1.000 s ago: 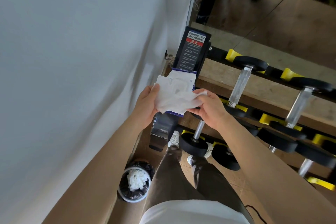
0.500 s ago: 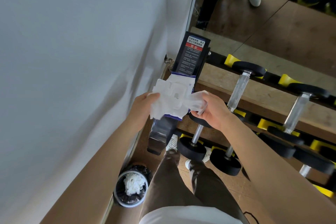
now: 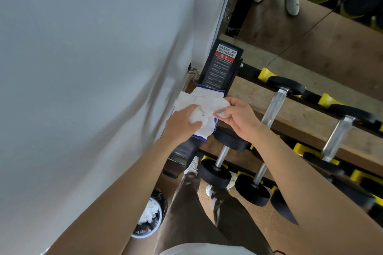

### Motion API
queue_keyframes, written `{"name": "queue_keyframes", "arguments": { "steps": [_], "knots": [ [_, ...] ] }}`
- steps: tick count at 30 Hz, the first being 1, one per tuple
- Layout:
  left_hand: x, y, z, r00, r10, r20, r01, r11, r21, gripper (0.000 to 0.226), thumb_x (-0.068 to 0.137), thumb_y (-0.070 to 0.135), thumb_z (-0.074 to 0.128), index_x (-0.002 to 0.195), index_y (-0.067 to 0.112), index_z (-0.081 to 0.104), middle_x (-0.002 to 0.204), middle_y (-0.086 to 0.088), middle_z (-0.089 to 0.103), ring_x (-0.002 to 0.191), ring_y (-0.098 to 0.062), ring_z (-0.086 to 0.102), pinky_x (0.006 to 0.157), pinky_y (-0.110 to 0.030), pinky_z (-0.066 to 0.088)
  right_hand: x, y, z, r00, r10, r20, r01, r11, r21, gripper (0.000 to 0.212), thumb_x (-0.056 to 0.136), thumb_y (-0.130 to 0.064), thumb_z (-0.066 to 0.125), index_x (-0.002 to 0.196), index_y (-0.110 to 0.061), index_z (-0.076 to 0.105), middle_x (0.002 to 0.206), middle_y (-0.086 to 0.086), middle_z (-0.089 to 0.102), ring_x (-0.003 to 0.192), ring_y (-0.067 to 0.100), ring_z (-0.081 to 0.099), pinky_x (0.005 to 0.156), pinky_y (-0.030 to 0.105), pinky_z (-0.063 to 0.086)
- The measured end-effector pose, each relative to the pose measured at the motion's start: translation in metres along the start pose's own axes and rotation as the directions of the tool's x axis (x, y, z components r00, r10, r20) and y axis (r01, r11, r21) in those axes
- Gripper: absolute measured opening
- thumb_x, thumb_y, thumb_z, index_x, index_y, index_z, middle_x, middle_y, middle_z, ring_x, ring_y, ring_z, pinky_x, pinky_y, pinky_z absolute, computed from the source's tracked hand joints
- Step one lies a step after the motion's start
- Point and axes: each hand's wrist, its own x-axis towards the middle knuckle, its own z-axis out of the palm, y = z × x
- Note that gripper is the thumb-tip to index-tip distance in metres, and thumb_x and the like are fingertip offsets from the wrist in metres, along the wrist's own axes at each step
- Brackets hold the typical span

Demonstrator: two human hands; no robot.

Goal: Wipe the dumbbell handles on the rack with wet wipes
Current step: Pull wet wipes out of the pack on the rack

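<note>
Beside a grey wall [image 3: 83, 68], the rack [image 3: 290, 109] held dumbbells [image 3: 271, 107]. Both hands, left [image 3: 182, 126] and right [image 3: 240, 118], pinched a wipe [image 3: 204, 107] over its pack [image 3: 204, 130] at the rack's end.

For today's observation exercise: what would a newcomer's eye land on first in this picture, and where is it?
Centre frame, the left hand and right hand pinch a crumpled white wet wipe over its blue-edged pack. To the right, black-ended dumbbells with shiny metal handles lie on a rack with yellow cradles. At bottom left, a black-lined bin holds used white wipes.
</note>
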Motion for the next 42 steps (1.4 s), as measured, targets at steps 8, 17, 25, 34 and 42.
{"name": "queue_keyframes", "arguments": {
  "steps": [8, 17, 25, 34, 42],
  "knots": [
    [-0.003, -0.018, 0.020, 0.957, 0.142, -0.253, -0.162, 0.985, -0.060, 0.015, 0.095, 0.013, 0.066, 0.108, 0.011, 0.071, 0.107, -0.006, 0.067, 0.095, -0.020, 0.062, 0.072, -0.006, 0.033, 0.017, 0.009, 0.010, 0.878, -0.433, 0.204, 0.412, 0.467, -0.782, 0.018, 0.096, -0.004, 0.058, 0.107, -0.016, 0.065, 0.109, -0.004, 0.064, 0.102, 0.010, 0.060, 0.084, 0.011, 0.043],
    [-0.018, -0.025, 0.020, 0.870, 0.242, -0.428, -0.330, 0.933, -0.143, 0.017, 0.090, 0.001, 0.069, 0.105, 0.007, 0.075, 0.101, -0.006, 0.075, 0.090, -0.008, 0.063, 0.081, -0.004, 0.047, 0.020, 0.025, 0.013, 0.784, -0.393, 0.481, 0.395, -0.284, -0.874, 0.037, 0.093, -0.033, 0.058, 0.129, -0.039, 0.058, 0.119, 0.006, 0.045, 0.109, 0.027, 0.041, 0.092, 0.037, 0.043],
    [-0.028, -0.015, 0.022, 0.842, 0.273, -0.466, -0.356, 0.929, -0.100, 0.027, 0.085, 0.001, 0.054, 0.097, 0.004, 0.078, 0.100, -0.010, 0.077, 0.093, -0.028, 0.073, 0.083, -0.026, 0.055, 0.026, 0.006, 0.016, 0.880, -0.120, 0.460, 0.440, -0.161, -0.883, 0.033, 0.102, -0.021, 0.046, 0.129, -0.032, 0.060, 0.134, 0.007, 0.046, 0.125, 0.025, 0.043, 0.106, 0.034, 0.036],
    [-0.030, -0.011, 0.019, 0.801, 0.265, -0.537, -0.361, 0.929, -0.081, 0.028, 0.087, -0.001, 0.054, 0.098, 0.005, 0.078, 0.102, -0.011, 0.077, 0.095, -0.031, 0.073, 0.083, -0.036, 0.059, 0.022, 0.015, 0.006, 0.826, -0.380, 0.416, 0.487, 0.111, -0.866, 0.026, 0.093, -0.013, 0.065, 0.119, -0.017, 0.068, 0.117, 0.003, 0.055, 0.104, 0.016, 0.052, 0.086, 0.020, 0.045],
    [-0.024, -0.013, 0.022, 0.829, 0.229, -0.510, -0.310, 0.947, -0.079, 0.024, 0.086, -0.005, 0.073, 0.104, 0.010, 0.078, 0.100, -0.006, 0.077, 0.091, -0.023, 0.073, 0.081, -0.024, 0.058, 0.023, 0.023, 0.014, 0.812, -0.370, 0.451, 0.431, -0.139, -0.891, 0.032, 0.090, -0.023, 0.062, 0.121, -0.031, 0.061, 0.124, 0.003, 0.045, 0.110, 0.026, 0.040, 0.092, 0.038, 0.044]
  ]
}}
